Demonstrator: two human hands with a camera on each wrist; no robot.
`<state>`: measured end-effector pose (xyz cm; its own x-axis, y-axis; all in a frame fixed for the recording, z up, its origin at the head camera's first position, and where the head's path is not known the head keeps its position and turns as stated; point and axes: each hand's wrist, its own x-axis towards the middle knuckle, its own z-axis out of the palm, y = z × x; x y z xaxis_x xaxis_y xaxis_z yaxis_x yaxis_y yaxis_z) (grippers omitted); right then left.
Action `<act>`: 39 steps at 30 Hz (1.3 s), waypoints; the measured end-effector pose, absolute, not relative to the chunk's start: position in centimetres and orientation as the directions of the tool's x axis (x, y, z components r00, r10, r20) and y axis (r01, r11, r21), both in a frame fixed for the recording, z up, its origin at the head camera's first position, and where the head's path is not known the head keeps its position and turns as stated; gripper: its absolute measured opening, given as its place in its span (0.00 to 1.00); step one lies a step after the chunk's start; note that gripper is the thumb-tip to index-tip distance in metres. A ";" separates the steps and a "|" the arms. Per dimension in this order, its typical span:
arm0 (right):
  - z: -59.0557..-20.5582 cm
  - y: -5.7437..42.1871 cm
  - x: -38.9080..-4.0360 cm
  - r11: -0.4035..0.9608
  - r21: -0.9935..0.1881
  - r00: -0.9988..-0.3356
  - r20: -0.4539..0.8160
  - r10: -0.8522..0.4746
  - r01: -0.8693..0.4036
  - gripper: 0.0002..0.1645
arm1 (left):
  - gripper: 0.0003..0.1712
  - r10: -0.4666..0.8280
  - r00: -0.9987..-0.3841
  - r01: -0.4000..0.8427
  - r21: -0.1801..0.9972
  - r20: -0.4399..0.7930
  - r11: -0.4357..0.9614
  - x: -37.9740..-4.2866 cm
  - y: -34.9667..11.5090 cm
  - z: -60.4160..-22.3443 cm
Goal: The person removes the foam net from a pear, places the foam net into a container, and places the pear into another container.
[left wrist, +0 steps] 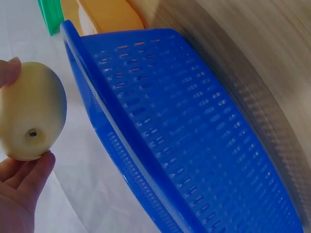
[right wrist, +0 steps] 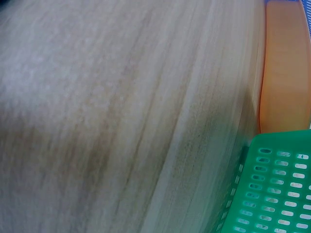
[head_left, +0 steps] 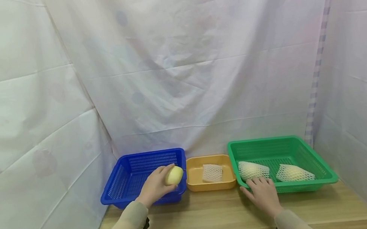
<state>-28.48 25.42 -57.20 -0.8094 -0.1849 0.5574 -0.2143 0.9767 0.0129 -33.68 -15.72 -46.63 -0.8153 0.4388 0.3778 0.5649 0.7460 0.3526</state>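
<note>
My left hand [head_left: 155, 185] holds a pale yellow fruit [head_left: 174, 175] between thumb and fingers, over the right end of the blue basket [head_left: 109, 181]. In the left wrist view the fruit [left wrist: 36, 111] is oval and bare, with a small dark dimple at one end. My right hand [head_left: 263, 193] lies across the near rim of the green basket [head_left: 324, 174], fingers extended over it and loosely bent. Its fingertips overlap a fruit in white foam netting [head_left: 251, 170]. A second netted fruit [head_left: 293, 173] lies to its right. The right wrist view does not show the hand.
A small orange tray [head_left: 195, 187] stands between the two baskets, with a piece of white foam netting [head_left: 212, 173] in it. All three containers sit on a wooden table [head_left: 212, 217]. Pale curtains [head_left: 181, 92] hang behind and on both sides.
</note>
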 end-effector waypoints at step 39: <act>-57.3 25.4 -28.6 0.975 0.012 -0.788 0.587 -0.187 -0.223 0.19 | 0.43 0.351 -0.883 0.453 0.370 0.310 0.811 -37.1 -15.8 -45.0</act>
